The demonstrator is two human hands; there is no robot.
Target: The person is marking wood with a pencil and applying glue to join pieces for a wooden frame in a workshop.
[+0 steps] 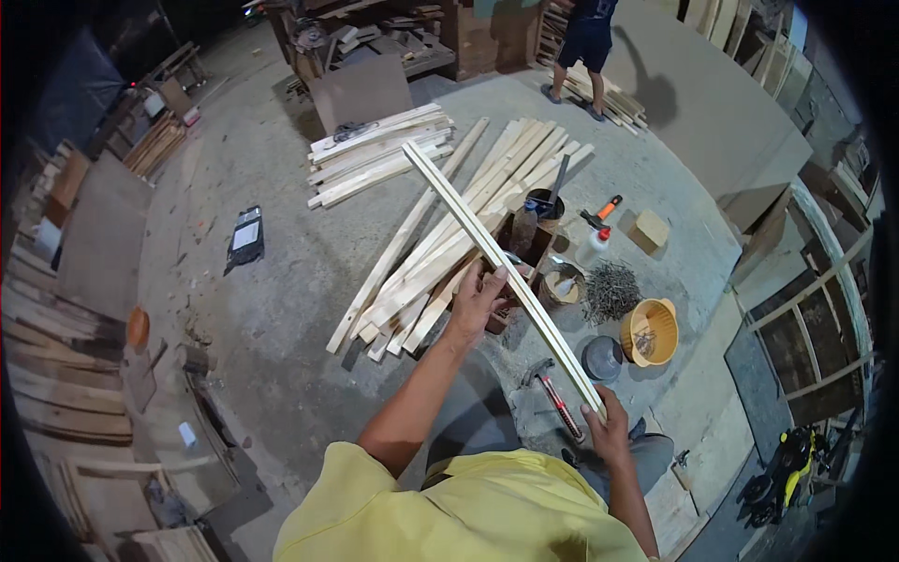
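A long pale wooden strip (456, 204) with a lengthwise line along its face slants from the upper left down to the lower right in front of me. Near its middle, my left hand (476, 304) is closed on it, some fingers hidden beneath. At its near end, my right hand (611, 429) grips the strip between thumb and fingers. Under the strip, a spread pile of wooden slats (412, 298) lies on the concrete floor. A wooden box (538, 248) of tools stands just beyond my left hand, partly covered by the strip.
Right of the strip are a heap of nails (612, 292), an orange basket (667, 323), a dark round container (602, 358), a white bottle (594, 246) and an orange-handled hammer (601, 214). A red-handled hammer (562, 409) lies near my knee. Another person (582, 56) stands at the back.
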